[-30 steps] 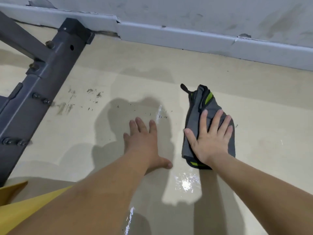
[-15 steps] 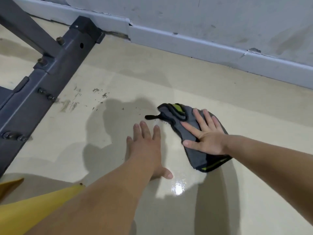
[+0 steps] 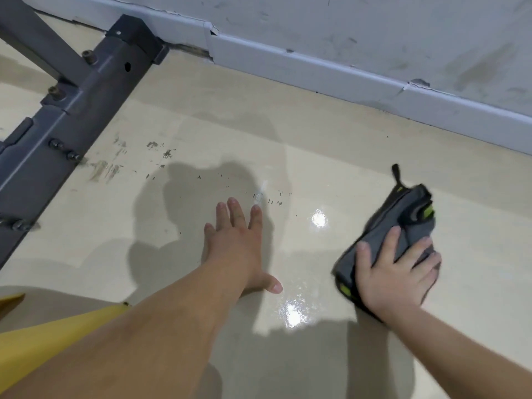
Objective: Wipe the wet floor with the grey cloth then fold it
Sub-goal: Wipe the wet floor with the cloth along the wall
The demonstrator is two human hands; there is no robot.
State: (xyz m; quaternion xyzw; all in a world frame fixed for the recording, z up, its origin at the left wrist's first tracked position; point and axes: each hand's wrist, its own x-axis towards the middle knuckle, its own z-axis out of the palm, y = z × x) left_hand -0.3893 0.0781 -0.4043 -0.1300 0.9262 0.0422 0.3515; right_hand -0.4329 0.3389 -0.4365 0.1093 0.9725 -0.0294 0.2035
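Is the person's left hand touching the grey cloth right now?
No, the left hand lies flat on the beige floor, apart from the grey cloth.

Likely a workshop or utility room: bolted steel frame (image 3: 72, 105), scuffed wall (image 3: 374, 30), cracked baseboard (image 3: 316, 67).

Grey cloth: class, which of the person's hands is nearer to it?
Right. The right hand presses flat on the grey cloth; the left hand rests on the floor beside it, apart.

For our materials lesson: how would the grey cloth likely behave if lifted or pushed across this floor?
The cloth looks bunched and creased under the right hand, so it would probably droop when lifted. On the glossy wet floor it likely slides easily. It may have soaked up water and feel heavier.
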